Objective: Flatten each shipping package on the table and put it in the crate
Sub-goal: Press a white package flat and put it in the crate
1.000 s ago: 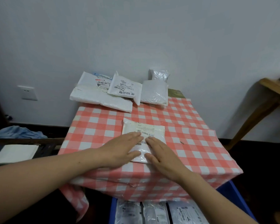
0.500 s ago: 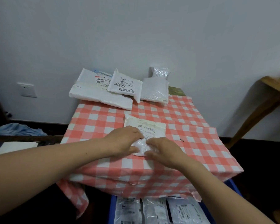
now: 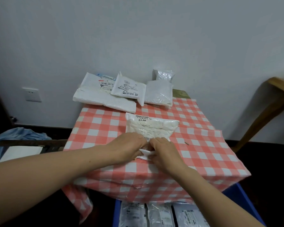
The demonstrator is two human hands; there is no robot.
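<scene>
A white labelled shipping package (image 3: 150, 126) lies in the middle of the red-and-white checked table (image 3: 203, 145). My left hand (image 3: 127, 148) and my right hand (image 3: 164, 151) sit side by side on its near end, fingers curled and bunching the plastic there. Its far part puffs up. Along the table's back edge lie several more packages: a large white one (image 3: 98, 97), a small labelled one (image 3: 129, 87) on top, a bubble mailer (image 3: 159, 92) and a silvery pouch (image 3: 163, 75). The blue crate (image 3: 236, 199) stands below the front edge with several flat packages (image 3: 147, 215) in it.
A white wall with a socket (image 3: 32, 94) runs behind the table. Blue cloth (image 3: 21, 136) and a white sheet (image 3: 21, 153) lie at the left. A wooden furniture leg (image 3: 269, 110) slants at the right. Dark floor surrounds the crate.
Both hands went from lying flat on the package to curling on its near end, gathering the plastic. The package's far part has puffed up.
</scene>
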